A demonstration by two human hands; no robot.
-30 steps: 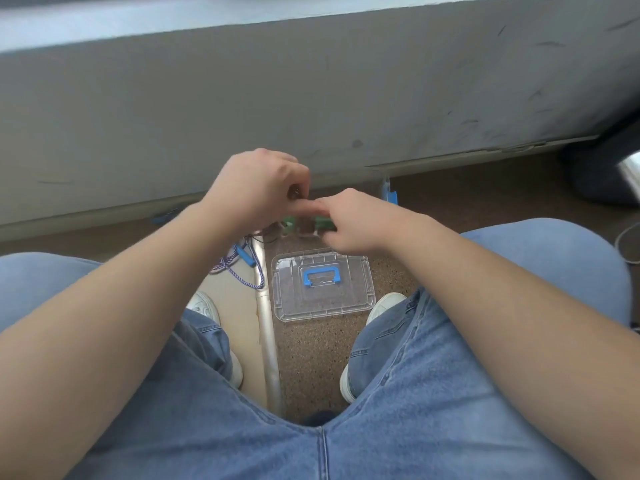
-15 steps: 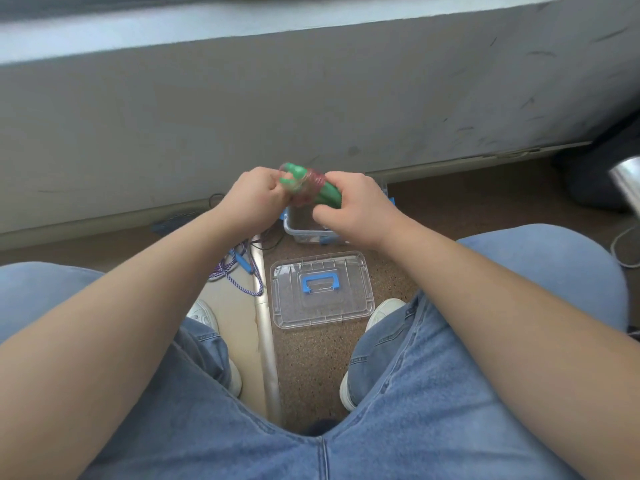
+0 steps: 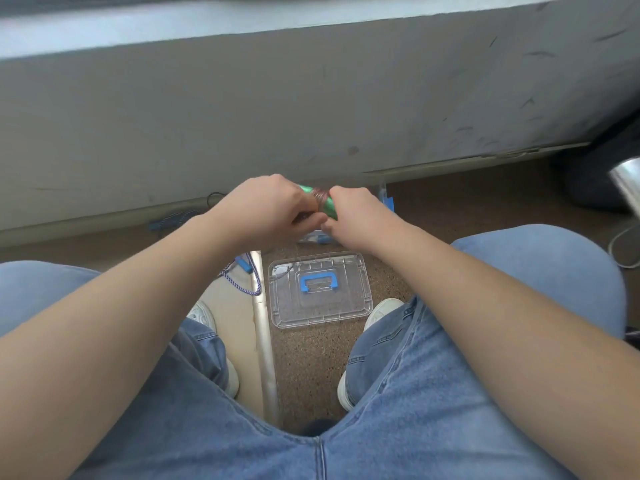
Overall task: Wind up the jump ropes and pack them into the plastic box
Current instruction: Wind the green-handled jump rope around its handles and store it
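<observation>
Hands, two: left hand (image 3: 273,206), right hand (image 3: 356,218), centre frame. Jump ropes, two — green-handled jump rope (image 3: 327,205) at centre, purple jump rope (image 3: 244,265) centre left. Clear lid (image 3: 320,308), one. Plastic box (image 3: 311,239), one — mostly hidden. White shoes, two: left shoe (image 3: 202,313), right shoe (image 3: 382,308)

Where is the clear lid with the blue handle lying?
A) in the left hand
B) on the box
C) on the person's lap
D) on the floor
D: the clear lid lies flat on the speckled floor; the left hand and right hand grip the green jump rope.
</observation>
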